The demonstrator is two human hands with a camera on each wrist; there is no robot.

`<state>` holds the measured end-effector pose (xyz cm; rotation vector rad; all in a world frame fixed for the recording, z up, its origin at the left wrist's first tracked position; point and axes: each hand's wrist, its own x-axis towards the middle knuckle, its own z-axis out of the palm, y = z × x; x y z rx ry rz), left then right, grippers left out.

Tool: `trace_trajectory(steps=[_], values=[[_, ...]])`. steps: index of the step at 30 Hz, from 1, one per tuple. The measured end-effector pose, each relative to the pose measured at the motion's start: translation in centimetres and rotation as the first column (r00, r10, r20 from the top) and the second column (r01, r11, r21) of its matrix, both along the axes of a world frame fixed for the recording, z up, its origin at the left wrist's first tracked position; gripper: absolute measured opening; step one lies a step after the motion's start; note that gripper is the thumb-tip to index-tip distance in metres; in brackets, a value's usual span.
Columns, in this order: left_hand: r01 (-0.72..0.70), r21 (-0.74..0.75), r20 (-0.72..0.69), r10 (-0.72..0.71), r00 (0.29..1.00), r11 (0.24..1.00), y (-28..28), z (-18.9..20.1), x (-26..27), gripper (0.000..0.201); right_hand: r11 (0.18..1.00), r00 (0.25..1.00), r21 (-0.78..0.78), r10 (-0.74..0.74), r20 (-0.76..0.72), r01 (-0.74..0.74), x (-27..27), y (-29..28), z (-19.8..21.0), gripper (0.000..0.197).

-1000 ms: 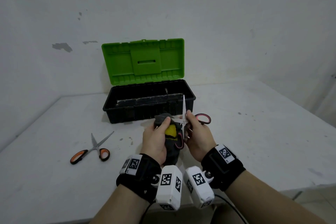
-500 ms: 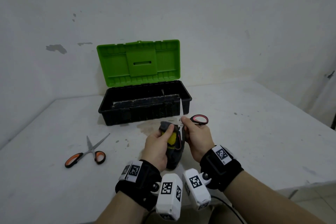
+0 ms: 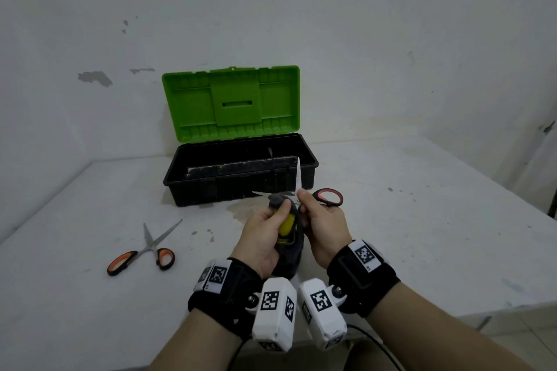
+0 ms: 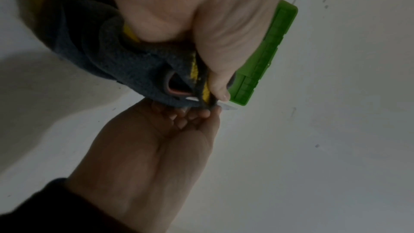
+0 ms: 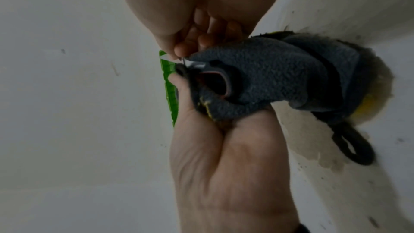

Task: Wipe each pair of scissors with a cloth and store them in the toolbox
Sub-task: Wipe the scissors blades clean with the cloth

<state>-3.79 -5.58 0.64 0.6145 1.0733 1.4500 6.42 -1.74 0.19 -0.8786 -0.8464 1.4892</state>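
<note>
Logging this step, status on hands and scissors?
Left hand grips grey cloth on a blade. Right hand holds red-handled scissors, blades open. Orange-handled scissors lie unstored. Toolbox open, unobstructed.

Toolbox (image 3: 241, 181) black, lid green; cloth (image 5: 268, 81) grey-yellow; scissors (image 3: 141, 253) orange-black.

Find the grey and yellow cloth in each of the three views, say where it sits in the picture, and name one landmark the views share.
Head: the cloth is at lower centre, gripped by the left hand.
Left wrist: cloth at upper left, under the thumb.
Right wrist: cloth right of centre, wrapped over a red scissor handle.
Shared landmark: the toolbox's green lid, seen edge-on at and.
</note>
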Motion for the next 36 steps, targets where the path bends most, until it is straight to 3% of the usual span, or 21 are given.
trace_trajectory(steps=[3, 9, 14, 20, 23, 27, 33, 36], values=[[-0.012, -0.032, -0.014, 0.012, 1.0, 0.999, 0.2, 0.0, 0.0, 0.019, 1.0, 1.0, 0.012, 0.019, -0.008, -0.019, -0.2, -0.3, -0.3, 0.028], [-0.061, -0.069, -0.001, 0.061, 0.998, 0.996, 0.0, -0.3, -0.2, 0.027, 0.998, 0.998, 0.061, -0.022, 0.06, 0.019, 0.0, -0.3, -0.6, 0.036], [-0.099, -0.06, 0.056, 0.102, 0.993, 0.993, 0.2, 0.3, -1.9, 0.027, 0.994, 0.997, 0.102, -0.038, 0.07, 0.031, 0.9, 0.6, 0.0, 0.03], [-0.001, -0.054, 0.031, 0.003, 1.0, 0.999, 0.2, 0.1, -1.5, 0.027, 0.992, 0.997, 0.124, -0.006, 0.081, -0.004, 0.5, 0.6, 0.0, 0.033], [0.051, -0.051, 0.013, -0.05, 0.999, 0.997, 0.2, 0.1, -1.2, 0.038, 0.99, 0.991, 0.133, 0.031, 0.127, -0.048, 0.6, 0.6, -0.2, 0.025], [0.082, -0.061, 0.031, -0.08, 0.996, 0.995, 0.3, 0.1, -1.3, 0.033, 0.983, 0.987, 0.147, 0.087, 0.137, -0.108, 0.8, 0.3, -0.5, 0.019], [0.082, -0.046, 0.075, -0.078, 0.994, 0.996, 0.1, -0.2, -1.5, 0.043, 0.976, 0.989, 0.211, 0.019, 0.145, -0.05, 0.7, -0.1, -0.6, 0.022], [0.041, -0.081, 0.109, -0.032, 0.994, 0.996, 0.1, 0.0, -2.6, 0.039, 0.979, 0.983, 0.206, -0.035, 0.178, -0.002, 1.1, 0.2, -0.3, 0.031]])
